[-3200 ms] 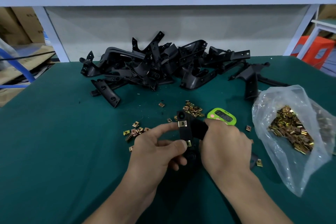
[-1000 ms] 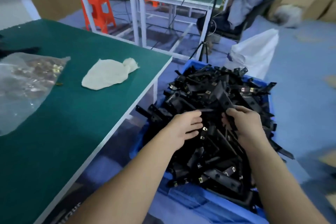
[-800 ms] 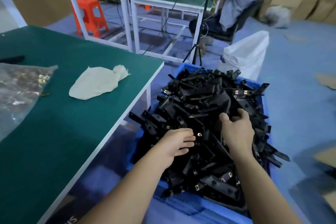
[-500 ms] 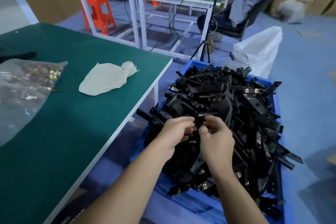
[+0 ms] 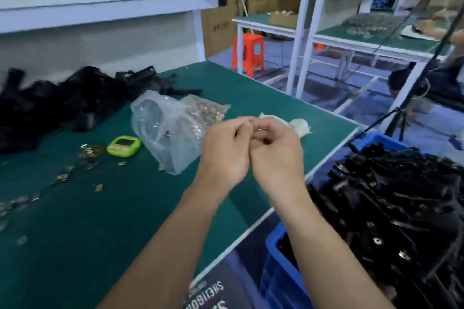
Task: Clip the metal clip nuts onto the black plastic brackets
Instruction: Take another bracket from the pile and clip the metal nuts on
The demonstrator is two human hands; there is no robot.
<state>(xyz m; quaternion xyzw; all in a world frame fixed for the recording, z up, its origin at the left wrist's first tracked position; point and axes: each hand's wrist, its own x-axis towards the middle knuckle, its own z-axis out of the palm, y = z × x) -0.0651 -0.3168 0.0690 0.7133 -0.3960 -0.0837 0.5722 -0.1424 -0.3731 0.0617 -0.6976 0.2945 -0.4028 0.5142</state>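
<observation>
My left hand (image 5: 226,153) and my right hand (image 5: 276,158) meet in the air above the right part of the green table (image 5: 100,221), fingers curled and fingertips touching. A small shiny piece (image 5: 262,129) glints between the right hand's fingers; I cannot tell what it is. No bracket is in either hand. A blurred pile of black plastic brackets (image 5: 62,103) lies at the back left of the table. Loose metal clip nuts (image 5: 88,153) are scattered at the left, and a clear bag of clip nuts (image 5: 175,128) sits just left of my hands.
A blue bin (image 5: 283,271) heaped with black brackets (image 5: 389,208) carrying clips stands on the floor right of the table. A green timer (image 5: 123,146) lies by the bag, a white cloth (image 5: 298,126) behind my right hand. An orange stool (image 5: 248,52) and other benches stand beyond.
My view has swung left from the blue bin back to the table. Both hands lifted off the bracket heap and now meet above the table's right edge.
</observation>
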